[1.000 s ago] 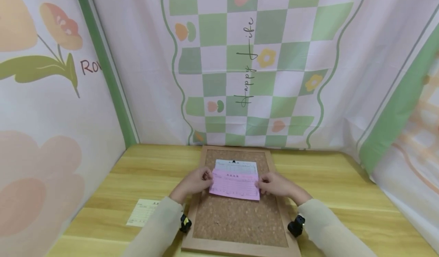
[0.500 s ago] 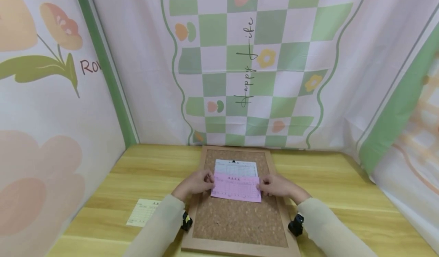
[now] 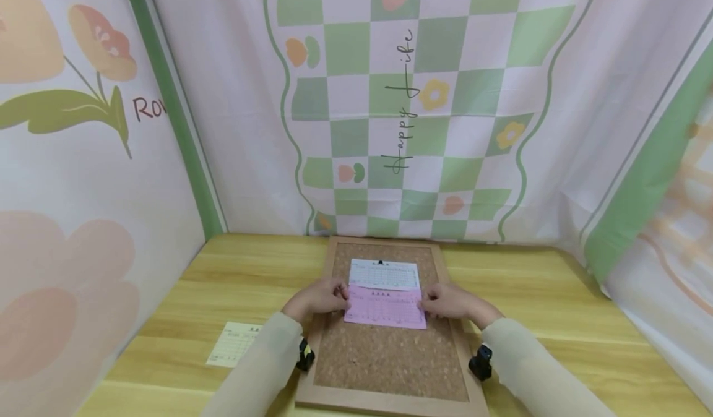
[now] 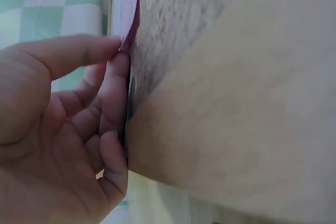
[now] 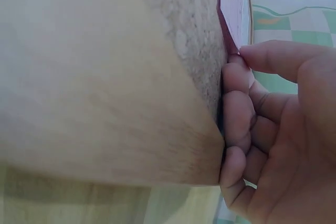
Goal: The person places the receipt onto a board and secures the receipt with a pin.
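Over the cork board [image 3: 390,361] a pink printed slip [image 3: 384,307] lies spread between both hands, its top edge meeting the lower edge of a pale blue slip [image 3: 383,275]. The left hand [image 3: 320,296] pinches the pink slip's left edge between thumb and finger. At the opposite edge, the right hand [image 3: 448,300] pinches it the same way. Both wrist views show the other fingers resting against the board beneath, with the slip's edge bent up slightly at the pinch. A small black clip [image 3: 380,262] sits at the top of the blue slip.
A pale yellow printed slip [image 3: 227,344] lies on the wooden table [image 3: 167,367] left of the board, partly covered by the left sleeve [image 3: 259,361]. The board's wooden frame [image 3: 390,403] runs round the cork. A patterned curtain [image 3: 401,126] hangs behind the table.
Both hands have drawn the pink slip slightly toward the person and flattened it. More of the blue slip now shows above it.
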A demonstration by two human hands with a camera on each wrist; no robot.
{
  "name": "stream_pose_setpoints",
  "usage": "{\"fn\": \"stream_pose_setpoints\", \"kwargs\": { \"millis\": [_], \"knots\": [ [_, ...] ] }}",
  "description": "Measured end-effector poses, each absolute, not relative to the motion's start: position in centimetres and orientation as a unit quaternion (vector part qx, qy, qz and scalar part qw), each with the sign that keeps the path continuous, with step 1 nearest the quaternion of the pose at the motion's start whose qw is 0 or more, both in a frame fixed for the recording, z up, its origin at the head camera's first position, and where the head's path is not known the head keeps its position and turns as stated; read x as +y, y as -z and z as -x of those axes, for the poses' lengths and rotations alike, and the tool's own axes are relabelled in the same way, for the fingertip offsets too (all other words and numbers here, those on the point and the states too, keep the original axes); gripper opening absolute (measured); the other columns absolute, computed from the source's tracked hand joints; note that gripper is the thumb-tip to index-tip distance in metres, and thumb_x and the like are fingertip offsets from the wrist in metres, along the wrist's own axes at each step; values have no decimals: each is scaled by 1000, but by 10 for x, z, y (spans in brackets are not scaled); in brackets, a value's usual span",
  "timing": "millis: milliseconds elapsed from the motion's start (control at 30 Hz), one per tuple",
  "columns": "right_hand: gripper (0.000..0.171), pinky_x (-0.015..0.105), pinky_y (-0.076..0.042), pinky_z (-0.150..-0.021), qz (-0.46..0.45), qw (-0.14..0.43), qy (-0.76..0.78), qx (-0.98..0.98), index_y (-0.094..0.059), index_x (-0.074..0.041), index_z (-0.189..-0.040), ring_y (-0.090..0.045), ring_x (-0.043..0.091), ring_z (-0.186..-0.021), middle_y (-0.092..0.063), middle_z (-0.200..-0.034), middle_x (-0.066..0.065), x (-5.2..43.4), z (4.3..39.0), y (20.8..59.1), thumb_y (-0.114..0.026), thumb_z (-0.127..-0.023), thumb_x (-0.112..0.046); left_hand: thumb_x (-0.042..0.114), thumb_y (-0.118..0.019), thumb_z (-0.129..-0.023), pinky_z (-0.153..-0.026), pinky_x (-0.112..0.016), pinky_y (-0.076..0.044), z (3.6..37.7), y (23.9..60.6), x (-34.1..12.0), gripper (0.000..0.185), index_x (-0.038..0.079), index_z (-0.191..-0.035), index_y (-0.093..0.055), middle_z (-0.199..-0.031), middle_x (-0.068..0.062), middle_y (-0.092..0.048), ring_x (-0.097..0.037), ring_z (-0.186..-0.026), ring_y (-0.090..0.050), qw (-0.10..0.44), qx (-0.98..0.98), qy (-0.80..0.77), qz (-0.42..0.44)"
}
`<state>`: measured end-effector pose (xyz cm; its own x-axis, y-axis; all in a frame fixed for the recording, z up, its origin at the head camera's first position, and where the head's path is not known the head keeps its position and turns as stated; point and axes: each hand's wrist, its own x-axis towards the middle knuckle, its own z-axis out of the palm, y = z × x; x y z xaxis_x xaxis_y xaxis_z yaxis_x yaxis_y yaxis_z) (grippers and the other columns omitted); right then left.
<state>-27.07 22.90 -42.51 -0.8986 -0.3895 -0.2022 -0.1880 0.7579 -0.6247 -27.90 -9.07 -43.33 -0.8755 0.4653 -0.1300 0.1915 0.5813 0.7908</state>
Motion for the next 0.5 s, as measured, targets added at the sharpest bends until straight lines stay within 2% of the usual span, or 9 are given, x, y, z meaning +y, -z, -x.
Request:
{"fn": "stream_pose_setpoints", "kwargs": {
  "millis": [500],
  "knots": [
    [30, 27, -33, -53, 144, 152, 297, 931, -57, -9, -71, -42, 13, -56, -54, -63, 0, 227, 268, 426, -65, -97, -24, 7, -71, -91, -59, -28, -43, 279, 432, -91, 16, 3, -98, -58, -84, -6, -58, -17, -68, -54, 179, 877, -410, -178]
  ]
}}
